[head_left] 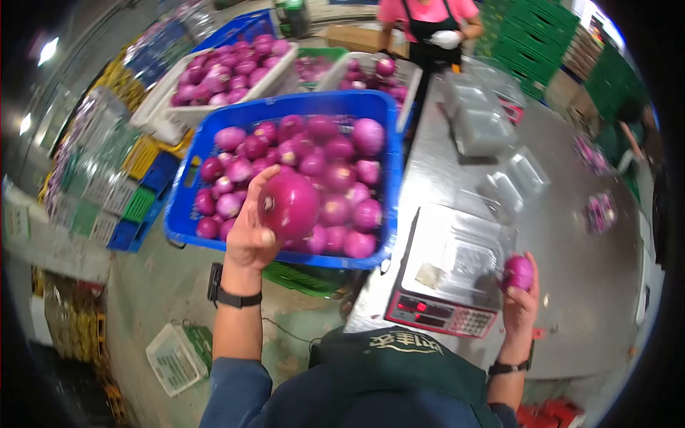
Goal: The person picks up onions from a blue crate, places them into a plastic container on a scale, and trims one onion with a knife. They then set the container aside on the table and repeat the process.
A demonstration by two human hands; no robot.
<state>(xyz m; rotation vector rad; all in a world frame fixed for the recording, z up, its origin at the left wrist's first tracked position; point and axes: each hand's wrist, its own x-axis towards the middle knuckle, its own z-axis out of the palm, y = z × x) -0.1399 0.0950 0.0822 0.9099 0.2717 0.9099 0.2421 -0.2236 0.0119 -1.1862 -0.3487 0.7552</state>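
My left hand (251, 232) grips a large peeled red onion (292, 205) and holds it up over the near side of a blue crate (267, 255). Many more red onions (335, 210) fill that crate. On the right, my right hand (523, 303) is closed around a smaller red onion (516, 274), beside the scale. A clear plastic tray (467, 253) lies on the pan of the digital scale (446, 312), whose red digits are lit but too small to read.
The metal table (571, 314) carries stacked clear trays (479, 118) at the back and packed onions (601, 212) at the right. White crates of onions (282, 63) stand behind the blue one. A co-worker in a pink shirt (464, 10) stands at the far end. A box (177, 360) lies on the floor.
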